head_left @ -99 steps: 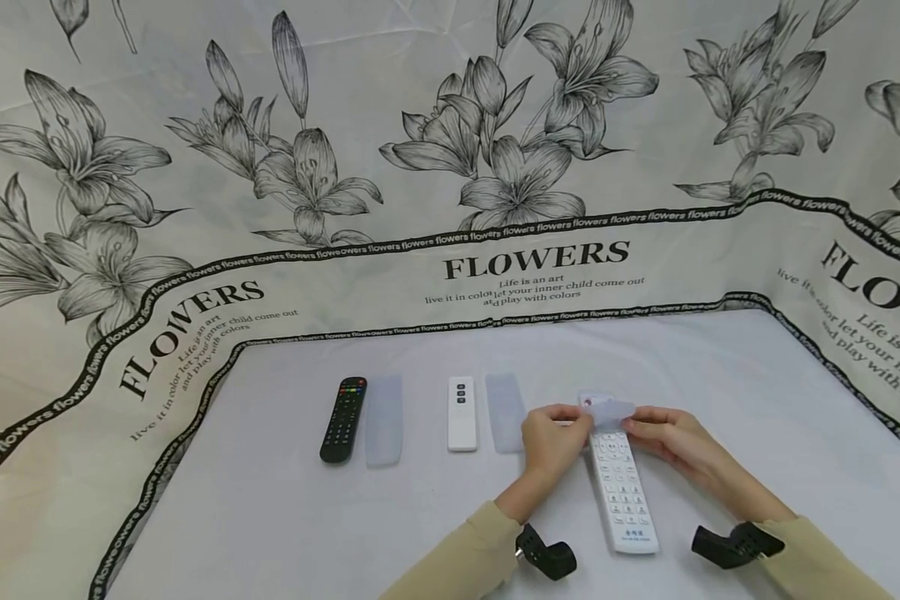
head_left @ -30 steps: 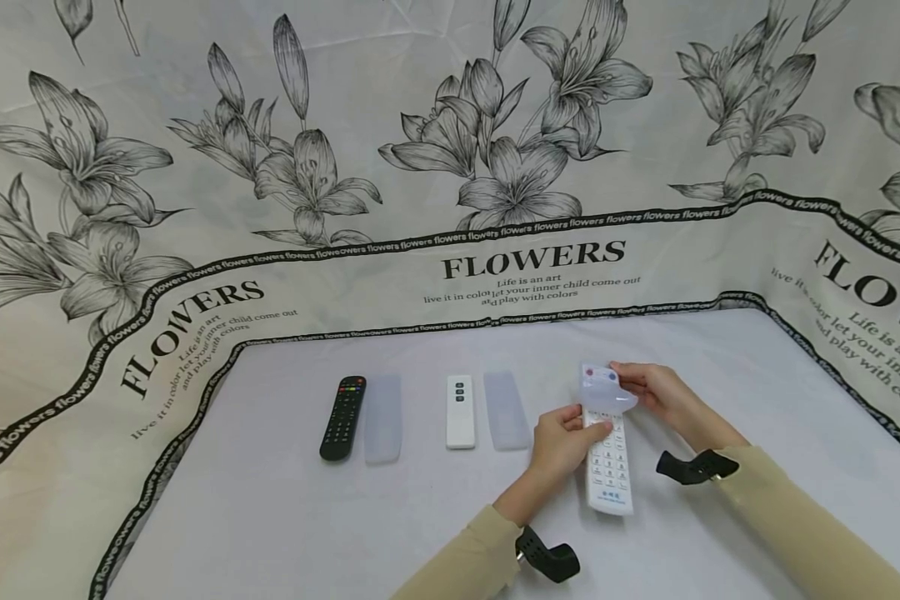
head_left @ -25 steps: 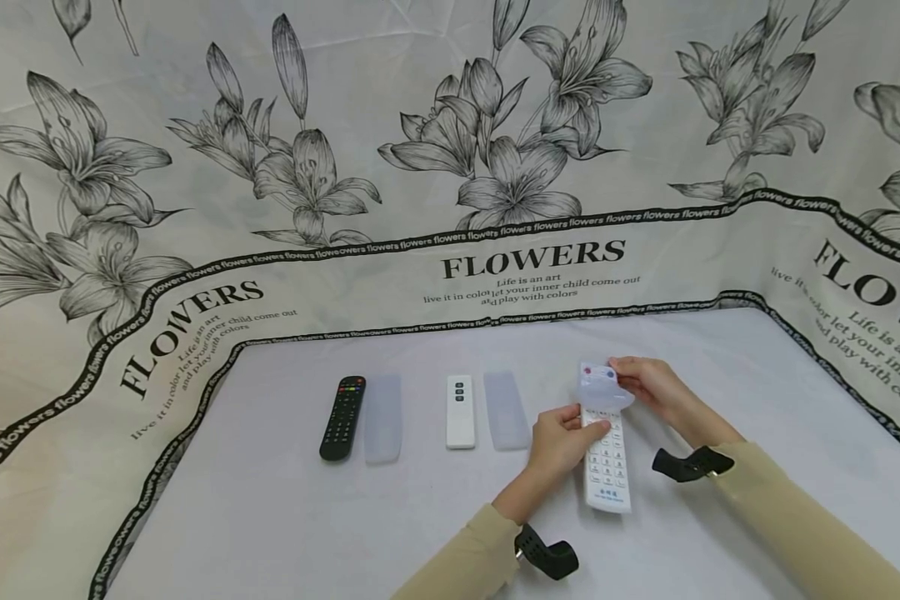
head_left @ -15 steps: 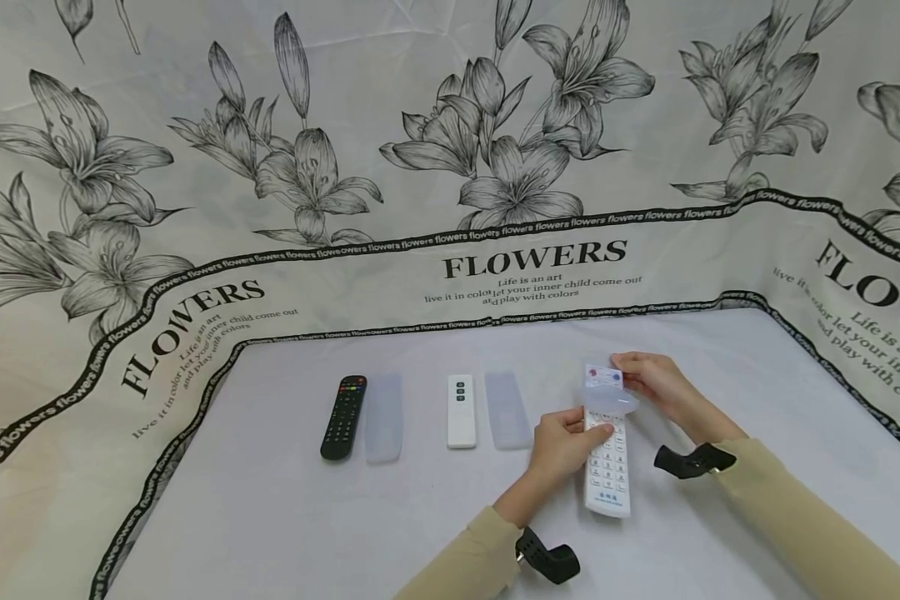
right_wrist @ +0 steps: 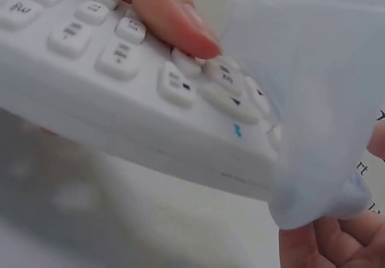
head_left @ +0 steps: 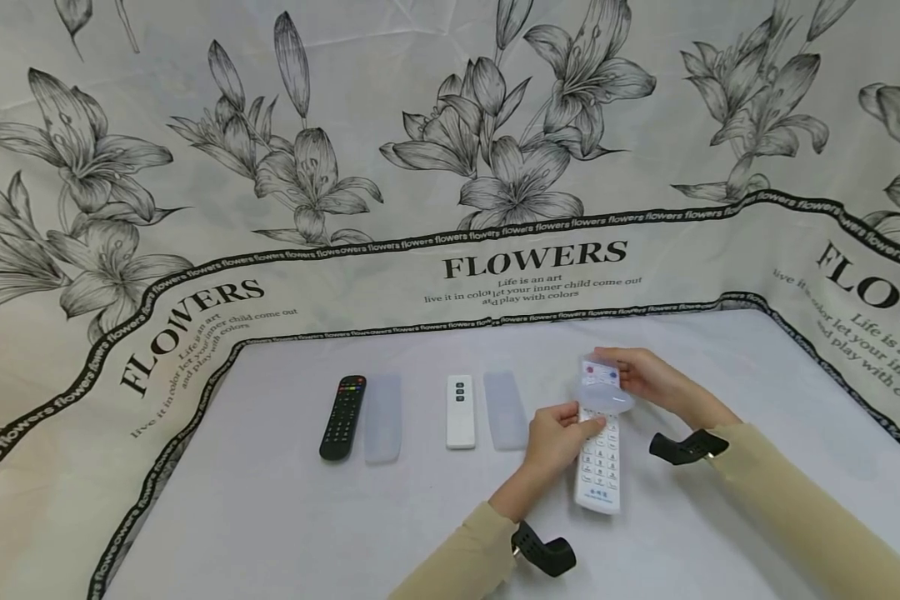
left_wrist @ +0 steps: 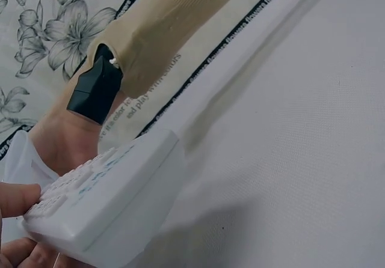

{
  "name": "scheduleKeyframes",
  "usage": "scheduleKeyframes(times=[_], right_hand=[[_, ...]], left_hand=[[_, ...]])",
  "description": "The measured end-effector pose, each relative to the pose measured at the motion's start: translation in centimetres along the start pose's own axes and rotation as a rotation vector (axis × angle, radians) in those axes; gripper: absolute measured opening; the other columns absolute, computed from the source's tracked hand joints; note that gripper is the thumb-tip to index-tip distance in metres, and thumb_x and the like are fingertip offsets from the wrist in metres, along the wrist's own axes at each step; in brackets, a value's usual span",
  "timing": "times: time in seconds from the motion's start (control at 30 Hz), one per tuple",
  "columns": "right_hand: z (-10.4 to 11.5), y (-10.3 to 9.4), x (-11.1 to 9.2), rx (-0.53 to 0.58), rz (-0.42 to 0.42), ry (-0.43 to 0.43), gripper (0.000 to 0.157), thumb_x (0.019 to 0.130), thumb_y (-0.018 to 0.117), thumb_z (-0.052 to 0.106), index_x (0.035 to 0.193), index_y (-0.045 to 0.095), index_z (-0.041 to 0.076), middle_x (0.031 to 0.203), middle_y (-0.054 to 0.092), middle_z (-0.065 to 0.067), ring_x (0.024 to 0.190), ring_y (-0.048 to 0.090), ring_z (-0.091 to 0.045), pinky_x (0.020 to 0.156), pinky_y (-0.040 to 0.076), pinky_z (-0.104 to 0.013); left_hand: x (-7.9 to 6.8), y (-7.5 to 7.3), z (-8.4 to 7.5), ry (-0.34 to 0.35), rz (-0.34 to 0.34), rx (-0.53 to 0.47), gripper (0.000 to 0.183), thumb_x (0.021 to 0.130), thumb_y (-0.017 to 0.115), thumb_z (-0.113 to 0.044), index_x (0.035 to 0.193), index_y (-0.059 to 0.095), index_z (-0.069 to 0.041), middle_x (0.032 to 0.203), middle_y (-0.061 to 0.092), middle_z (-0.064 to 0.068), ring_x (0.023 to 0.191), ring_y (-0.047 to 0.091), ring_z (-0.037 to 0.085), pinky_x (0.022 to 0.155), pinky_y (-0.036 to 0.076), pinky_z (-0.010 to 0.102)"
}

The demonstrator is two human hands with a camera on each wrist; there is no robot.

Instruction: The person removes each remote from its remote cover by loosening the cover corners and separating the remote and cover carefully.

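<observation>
A long white remote control (head_left: 598,462) with rows of keys is tilted up off the table in the head view. Over its far end sits a translucent silicone sleeve (head_left: 602,397), its lower edge flared out across the keys. My left hand (head_left: 553,442) grips the remote mid-body, thumb on the keys and fingers underneath. At the far right corner, my right hand (head_left: 648,379) pinches the sleeve; in the right wrist view its fingers (right_wrist: 328,244) are behind and below the bunched sleeve (right_wrist: 319,88). The left wrist view shows the remote's printed near end (left_wrist: 129,190).
On the white table to the left lie a black remote (head_left: 342,419), a clear sleeve (head_left: 383,419), a small white remote (head_left: 461,412) and another clear sleeve (head_left: 505,411). A flower-printed cloth (head_left: 330,292) rises behind. Black wrist cameras (head_left: 543,552) stick out from both sleeves.
My left hand has left the sleeve's edge and holds the remote's body. The right hand has moved up to the far end. The remote has been lifted and shifted away, lately slightly left.
</observation>
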State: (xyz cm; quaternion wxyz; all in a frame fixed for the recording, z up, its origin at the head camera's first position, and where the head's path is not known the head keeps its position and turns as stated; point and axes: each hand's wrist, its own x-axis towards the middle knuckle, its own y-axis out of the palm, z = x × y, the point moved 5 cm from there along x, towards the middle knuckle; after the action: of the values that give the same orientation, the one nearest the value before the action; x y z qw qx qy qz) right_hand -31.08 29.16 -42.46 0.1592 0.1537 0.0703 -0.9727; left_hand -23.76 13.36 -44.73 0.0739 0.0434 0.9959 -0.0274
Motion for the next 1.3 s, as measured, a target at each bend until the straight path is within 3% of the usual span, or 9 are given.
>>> scheduleKeyframes(times=[0.1, 0.2, 0.33, 0.5, 0.77, 1.07, 1.2, 1.3], right_hand=[[0.2, 0.5, 0.4, -0.046, 0.050, 0.050, 0.071, 0.099, 0.047, 0.036, 0.147, 0.021, -0.011, 0.122, 0.048, -0.005, 0.099, 0.051, -0.006, 0.085, 0.047, -0.020], [0.3, 0.7, 0.7, -0.081, 0.045, 0.069, 0.068, 0.098, 0.049, 0.034, 0.145, 0.027, -0.010, 0.115, 0.054, -0.002, 0.097, 0.053, -0.007, 0.084, 0.049, -0.021], [0.3, 0.4, 0.9, -0.138, -0.026, 0.071, 0.064, 0.096, 0.053, 0.031, 0.142, 0.036, -0.010, 0.096, 0.057, 0.008, 0.089, 0.054, -0.005, 0.078, 0.049, -0.021], [0.3, 0.0, 0.8, -0.209, -0.137, 0.071, 0.065, 0.093, 0.059, 0.035, 0.139, 0.042, -0.007, 0.095, 0.059, 0.013, 0.090, 0.050, -0.005, 0.078, 0.043, -0.022], [0.1, 0.0, 0.6, -0.147, -0.231, 0.077, 0.066, 0.091, 0.062, 0.035, 0.139, 0.041, -0.004, 0.089, 0.057, 0.021, 0.094, 0.047, -0.005, 0.082, 0.038, -0.024], [0.0, -0.4, 1.0, -0.137, -0.264, 0.075, 0.070, 0.092, 0.061, 0.038, 0.142, 0.038, -0.005, 0.089, 0.054, 0.018, 0.094, 0.046, -0.007, 0.081, 0.040, -0.022], [0.2, -0.2, 0.8, -0.113, -0.287, 0.068, 0.068, 0.090, 0.063, 0.039, 0.140, 0.043, -0.003, 0.085, 0.056, 0.020, 0.092, 0.047, -0.007, 0.081, 0.039, -0.024], [0.0, -0.1, 0.7, -0.068, -0.309, 0.073, 0.058, 0.089, 0.066, 0.037, 0.134, 0.052, 0.003, 0.080, 0.058, 0.024, 0.091, 0.047, -0.006, 0.082, 0.038, -0.025]], left_hand=[[-0.1, -0.1, -0.1, 0.004, -0.004, 0.003, 0.038, 0.078, 0.077, -0.014, 0.111, 0.069, 0.003, 0.085, 0.075, 0.010, 0.073, 0.071, 0.014, 0.065, 0.057, 0.025], [-0.1, -0.2, -0.2, 0.010, -0.013, 0.011, 0.036, 0.079, 0.076, -0.017, 0.109, 0.070, 0.001, 0.085, 0.075, 0.010, 0.072, 0.071, 0.014, 0.064, 0.057, 0.025], [0.0, -0.4, -0.2, 0.021, -0.011, 0.045, 0.035, 0.080, 0.076, -0.020, 0.108, 0.071, 0.000, 0.084, 0.075, 0.008, 0.069, 0.070, 0.012, 0.061, 0.056, 0.023], [0.2, -0.5, -0.1, 0.034, 0.036, 0.100, 0.033, 0.080, 0.077, -0.018, 0.107, 0.072, 0.000, 0.082, 0.075, 0.008, 0.067, 0.069, 0.011, 0.058, 0.055, 0.022], [0.1, -0.4, -0.3, 0.042, 0.057, 0.136, 0.032, 0.080, 0.077, -0.018, 0.106, 0.072, 0.000, 0.083, 0.075, 0.008, 0.067, 0.069, 0.011, 0.058, 0.055, 0.022], [-0.1, -0.5, -0.3, 0.030, 0.033, 0.116, 0.036, 0.079, 0.078, -0.017, 0.109, 0.070, 0.001, 0.086, 0.075, 0.011, 0.070, 0.071, 0.014, 0.061, 0.056, 0.024], [0.0, -0.6, -0.3, 0.036, 0.026, 0.110, 0.035, 0.079, 0.078, -0.018, 0.108, 0.071, 0.000, 0.087, 0.075, 0.010, 0.070, 0.071, 0.014, 0.061, 0.057, 0.024], [-0.1, -0.6, -0.2, 0.034, 0.025, 0.115, 0.034, 0.080, 0.078, -0.020, 0.107, 0.071, 0.000, 0.087, 0.075, 0.010, 0.070, 0.071, 0.013, 0.061, 0.056, 0.023]])
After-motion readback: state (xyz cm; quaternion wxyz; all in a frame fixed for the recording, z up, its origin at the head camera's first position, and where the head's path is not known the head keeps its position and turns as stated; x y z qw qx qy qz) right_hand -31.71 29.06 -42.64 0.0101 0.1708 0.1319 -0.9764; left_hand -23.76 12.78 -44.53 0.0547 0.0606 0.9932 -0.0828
